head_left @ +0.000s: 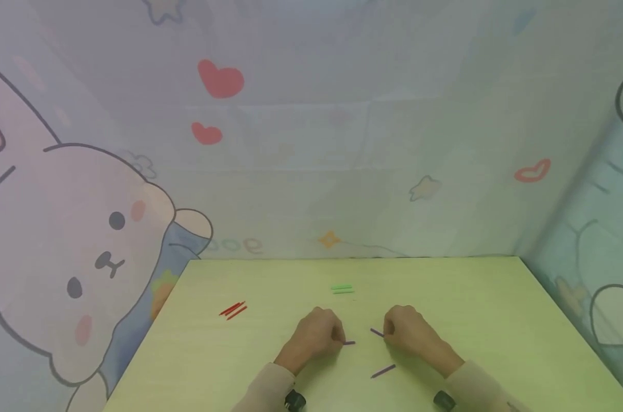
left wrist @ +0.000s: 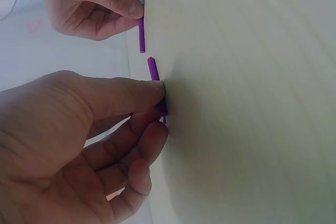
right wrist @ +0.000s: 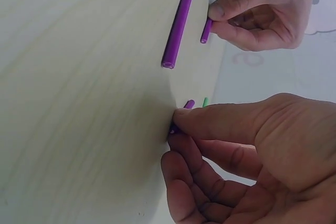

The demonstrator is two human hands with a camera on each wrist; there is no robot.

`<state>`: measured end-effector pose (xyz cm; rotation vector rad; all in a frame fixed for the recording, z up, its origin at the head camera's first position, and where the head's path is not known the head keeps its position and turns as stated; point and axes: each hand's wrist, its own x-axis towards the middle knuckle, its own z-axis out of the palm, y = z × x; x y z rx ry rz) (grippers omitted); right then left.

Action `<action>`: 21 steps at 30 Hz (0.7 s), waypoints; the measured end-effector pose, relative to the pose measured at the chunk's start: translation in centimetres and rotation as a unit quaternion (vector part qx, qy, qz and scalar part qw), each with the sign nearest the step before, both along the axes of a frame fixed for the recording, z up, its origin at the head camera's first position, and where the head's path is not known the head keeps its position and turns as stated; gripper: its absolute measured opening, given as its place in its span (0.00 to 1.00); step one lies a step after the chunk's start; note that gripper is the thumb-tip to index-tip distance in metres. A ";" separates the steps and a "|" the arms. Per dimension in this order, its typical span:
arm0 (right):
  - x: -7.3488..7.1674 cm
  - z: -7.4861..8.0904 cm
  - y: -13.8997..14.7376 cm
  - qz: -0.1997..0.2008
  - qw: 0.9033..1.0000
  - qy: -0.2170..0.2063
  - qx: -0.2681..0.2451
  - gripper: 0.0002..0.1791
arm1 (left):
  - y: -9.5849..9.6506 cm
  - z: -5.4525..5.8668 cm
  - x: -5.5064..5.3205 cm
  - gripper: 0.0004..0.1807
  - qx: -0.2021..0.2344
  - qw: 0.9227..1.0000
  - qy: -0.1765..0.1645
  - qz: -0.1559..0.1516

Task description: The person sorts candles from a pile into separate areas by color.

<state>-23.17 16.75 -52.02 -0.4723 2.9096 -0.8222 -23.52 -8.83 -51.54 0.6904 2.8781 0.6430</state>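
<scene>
My left hand (head_left: 316,335) pinches a thin purple stick (left wrist: 153,68) between thumb and fingers, low over the table, with one end sticking out to the right. Across from it, my right hand (head_left: 408,331) grips another purple stick (head_left: 376,332) by thumb and fingertips, its free end pointing left. A gap separates the two held sticks. Nearer me, between the hands, a third purple stick (right wrist: 180,24) lies slanted on the table; one end is blunt and round, the other has a thin pale tip.
Several red sticks (head_left: 236,312) lie together on the left of the pale yellow table (head_left: 471,297). Two green sticks (head_left: 342,287) lie side by side farther back. A printed cloth (head_left: 301,143) with hearts and a rabbit hangs behind the table's back edge.
</scene>
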 end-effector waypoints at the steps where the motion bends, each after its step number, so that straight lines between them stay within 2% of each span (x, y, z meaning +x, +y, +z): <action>1: 0.0 0.0 0.0 -0.002 1.000 0.000 -0.001 0.12 | 0.0 0.0 -0.1 0.07 -0.001 1.000 0.003 -0.004; 5: 0.1 0.0 0.0 -0.011 1.000 -0.008 -0.009 0.11 | 0.0 0.1 -0.7 0.06 -0.020 0.999 0.016 -0.030; 9: 0.2 0.1 -0.1 -0.016 1.000 -0.010 -0.010 0.11 | -0.2 0.8 -1.6 0.06 -0.036 0.997 0.042 -0.052; 16: 0.3 0.1 -0.2 -0.026 1.000 -0.007 -0.005 0.12 | -0.2 2.5 -2.9 0.06 -0.017 0.996 0.070 -0.050; 21: 0.3 -0.3 -0.3 -0.028 1.000 -0.005 -0.008 0.12 | 0.3 2.8 -3.8 0.06 -0.010 0.995 0.080 -0.060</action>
